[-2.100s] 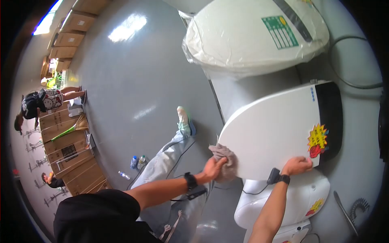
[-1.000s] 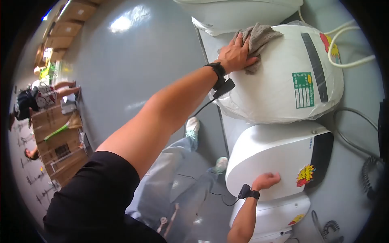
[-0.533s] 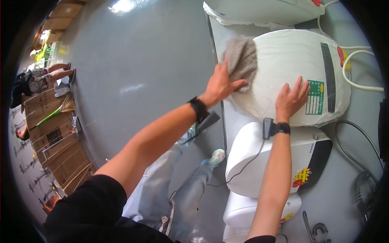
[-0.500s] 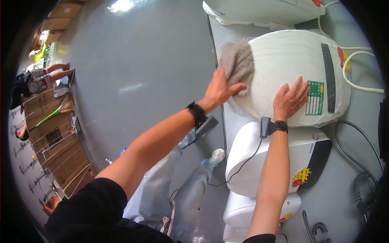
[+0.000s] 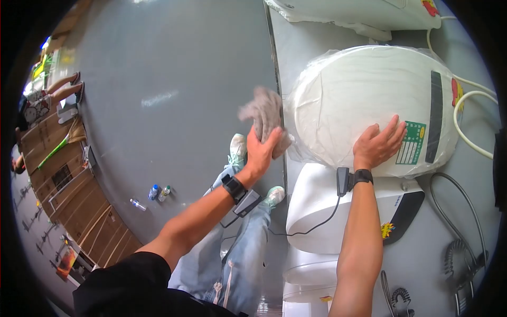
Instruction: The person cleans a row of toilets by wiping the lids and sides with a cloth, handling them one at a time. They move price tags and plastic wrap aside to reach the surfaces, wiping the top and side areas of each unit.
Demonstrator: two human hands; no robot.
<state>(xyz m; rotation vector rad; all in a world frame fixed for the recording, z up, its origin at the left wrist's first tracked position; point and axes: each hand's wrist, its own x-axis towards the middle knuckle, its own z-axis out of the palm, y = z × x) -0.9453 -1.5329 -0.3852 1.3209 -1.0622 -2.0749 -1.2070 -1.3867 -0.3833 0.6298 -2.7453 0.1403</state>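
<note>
My left hand (image 5: 261, 155) is closed around a crumpled grey-brown cloth (image 5: 265, 112), held over the floor just left of the table edge. Part of the cloth hangs over the back of the fingers. My right hand (image 5: 377, 144) lies spread on a large rounded white appliance (image 5: 359, 90) wrapped in clear plastic. Its fingertips touch the edge of a green label (image 5: 412, 142). A dark strip (image 5: 434, 116) runs along the appliance's right side.
Below stands another white appliance (image 5: 322, 216); one more (image 5: 354, 11) is at the top. Cables (image 5: 470, 203) lie at right. Bottles (image 5: 153, 192) stand or lie on the floor. Cardboard boxes (image 5: 74, 195) and a person's legs (image 5: 66, 91) are at left.
My left hand has moved left off the wrapped appliance with the cloth, past the table edge. My right hand stays spread on the appliance. The view has shifted, showing the bottles more fully.
</note>
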